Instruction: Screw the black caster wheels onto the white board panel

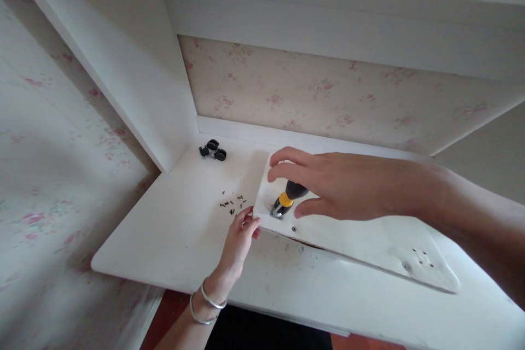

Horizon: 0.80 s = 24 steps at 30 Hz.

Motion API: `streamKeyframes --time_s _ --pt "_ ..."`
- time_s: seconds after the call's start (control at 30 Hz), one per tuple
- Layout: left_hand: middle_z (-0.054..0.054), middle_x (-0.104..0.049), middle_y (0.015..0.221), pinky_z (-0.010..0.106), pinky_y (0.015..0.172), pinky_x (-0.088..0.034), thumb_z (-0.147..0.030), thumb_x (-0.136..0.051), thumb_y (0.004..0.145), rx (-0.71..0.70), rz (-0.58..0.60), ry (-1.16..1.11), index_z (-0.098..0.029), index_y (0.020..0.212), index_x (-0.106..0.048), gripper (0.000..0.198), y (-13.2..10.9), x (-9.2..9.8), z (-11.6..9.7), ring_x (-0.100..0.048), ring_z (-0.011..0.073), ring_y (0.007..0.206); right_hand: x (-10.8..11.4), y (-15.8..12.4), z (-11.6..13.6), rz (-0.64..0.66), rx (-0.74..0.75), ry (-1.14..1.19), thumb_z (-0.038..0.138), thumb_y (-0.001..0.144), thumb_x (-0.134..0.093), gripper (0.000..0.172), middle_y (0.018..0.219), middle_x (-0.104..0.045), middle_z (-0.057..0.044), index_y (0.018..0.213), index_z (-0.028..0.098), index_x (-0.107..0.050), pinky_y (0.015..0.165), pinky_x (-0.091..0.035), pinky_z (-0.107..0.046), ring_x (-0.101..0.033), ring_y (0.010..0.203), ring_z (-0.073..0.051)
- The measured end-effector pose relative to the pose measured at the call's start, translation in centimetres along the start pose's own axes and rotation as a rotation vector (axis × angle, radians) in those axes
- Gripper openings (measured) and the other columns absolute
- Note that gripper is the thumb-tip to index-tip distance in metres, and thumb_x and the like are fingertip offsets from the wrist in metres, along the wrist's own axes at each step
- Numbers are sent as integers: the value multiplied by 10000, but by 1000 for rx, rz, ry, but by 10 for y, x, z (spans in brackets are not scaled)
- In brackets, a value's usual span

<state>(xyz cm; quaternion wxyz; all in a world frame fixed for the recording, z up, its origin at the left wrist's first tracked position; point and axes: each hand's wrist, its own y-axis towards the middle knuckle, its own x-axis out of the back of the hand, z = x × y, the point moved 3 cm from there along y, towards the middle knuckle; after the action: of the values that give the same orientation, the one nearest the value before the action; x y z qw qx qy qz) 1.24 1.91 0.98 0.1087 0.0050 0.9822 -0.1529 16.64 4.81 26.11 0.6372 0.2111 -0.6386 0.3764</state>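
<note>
A white board (356,240) with rounded corners lies on the desktop. My left hand (241,235) is closed on its near left corner, with the fingertips at the edge. My right hand (332,183) reaches over the board from the right and is loosely around the top of a screwdriver (286,199) with a black and yellow handle. The thumb and fingers are spread, and the hand hides the handle's end. The screwdriver leans, its lower end at a small metal piece (276,214) near the board's left end; the tip is hard to make out.
Several small dark screws (232,204) are scattered left of the board. Black caster wheels (213,150) lie farther back on the white desktop (172,229). A white side panel (135,54) rises at the left, and a shelf (287,5) overhangs the back.
</note>
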Motion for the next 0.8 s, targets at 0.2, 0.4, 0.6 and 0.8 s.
streamKeyframes --time_s 0.2,0.4,0.6,0.8 --pt "29 -669 830 269 609 -437 -384 -707 732 -13 -6 5 -133 1129 -661 472 1 -1 0 -544 144 660 -2 2 -1 -20 -159 -190 402 998 -432 291 944 -684 -96 1071 196 -625 580 -341 -332 -621 712 -220" --pt "24 -668 816 267 614 -432 -397 -709 742 -8 -3 0 -142 1130 -661 467 2 0 2 -547 143 663 2 -3 -1 62 -37 42 332 919 -565 299 1254 -627 -74 1211 268 -579 610 -401 -321 -638 764 -184" --pt "27 -677 857 271 630 -428 -383 -712 741 3 -21 6 -155 1134 -660 457 1 0 3 -549 141 664 2 3 -10 -39 -170 -103 521 951 -493 416 1066 -687 -111 1217 215 -586 596 -385 -343 -644 757 -240" --pt "32 -675 853 270 621 -422 -382 -710 738 9 -9 -11 -158 1107 -674 433 1 -1 0 -554 147 663 -1 4 -3 35 6 -3 301 961 -502 175 1045 -682 -71 1063 249 -634 665 -415 -325 -644 832 -209"
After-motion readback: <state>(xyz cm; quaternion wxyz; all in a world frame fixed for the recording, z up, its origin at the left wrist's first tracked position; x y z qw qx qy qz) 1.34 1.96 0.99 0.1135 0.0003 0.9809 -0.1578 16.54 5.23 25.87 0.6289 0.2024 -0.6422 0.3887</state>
